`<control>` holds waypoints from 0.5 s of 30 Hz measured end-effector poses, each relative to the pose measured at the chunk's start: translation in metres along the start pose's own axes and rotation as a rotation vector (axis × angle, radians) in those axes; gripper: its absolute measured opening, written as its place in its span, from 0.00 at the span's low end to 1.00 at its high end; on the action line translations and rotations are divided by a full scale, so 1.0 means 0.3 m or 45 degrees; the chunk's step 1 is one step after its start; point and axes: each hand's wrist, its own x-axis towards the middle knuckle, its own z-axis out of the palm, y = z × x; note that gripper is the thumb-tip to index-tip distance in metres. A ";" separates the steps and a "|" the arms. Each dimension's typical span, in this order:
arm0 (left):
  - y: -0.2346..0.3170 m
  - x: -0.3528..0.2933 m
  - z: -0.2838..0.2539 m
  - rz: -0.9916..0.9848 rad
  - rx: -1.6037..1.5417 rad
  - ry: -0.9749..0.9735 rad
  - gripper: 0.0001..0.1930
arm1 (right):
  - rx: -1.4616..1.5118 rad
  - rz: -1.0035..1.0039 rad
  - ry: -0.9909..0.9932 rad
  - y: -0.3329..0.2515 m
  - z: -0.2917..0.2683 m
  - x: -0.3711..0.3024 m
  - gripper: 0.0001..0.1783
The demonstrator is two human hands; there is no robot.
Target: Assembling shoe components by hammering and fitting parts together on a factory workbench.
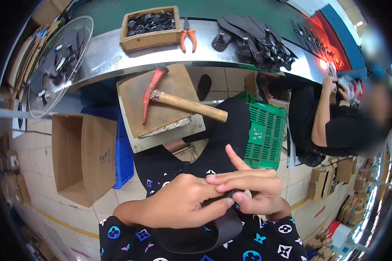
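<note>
Over my lap, a black strap piece (229, 227) with a wide curved band hangs below my fingers; part of it is hidden by the hands. My left hand (176, 202) is closed around its upper part, thumb and fingers pressed together. From the other side my right hand (259, 185) pinches the same piece, one finger sticking up and away. The two hands touch at the fingertips. Ahead of them, a hammer (187, 104) with a red head and wooden handle lies on a brown board (130, 93) resting on a pale plate.
On the metal-edged bench stand a wooden box (150, 42) of small black pieces, orange-handled pliers (187, 40) and a pile of black sandal parts (252, 37). A wire basket (80, 56) and cardboard box (91, 161) are left; a green crate (265, 130) and a seated person (335, 117) are right.
</note>
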 end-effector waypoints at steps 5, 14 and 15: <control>-0.008 0.033 0.011 -0.319 -0.209 0.010 0.11 | 0.061 0.047 0.108 0.059 -0.008 -0.038 0.19; 0.014 0.025 0.038 -0.216 -0.389 0.100 0.10 | 0.699 0.272 0.110 0.053 0.014 -0.064 0.38; 0.019 0.025 0.036 -0.161 -0.265 0.032 0.10 | 0.757 0.321 0.161 0.058 0.018 -0.074 0.39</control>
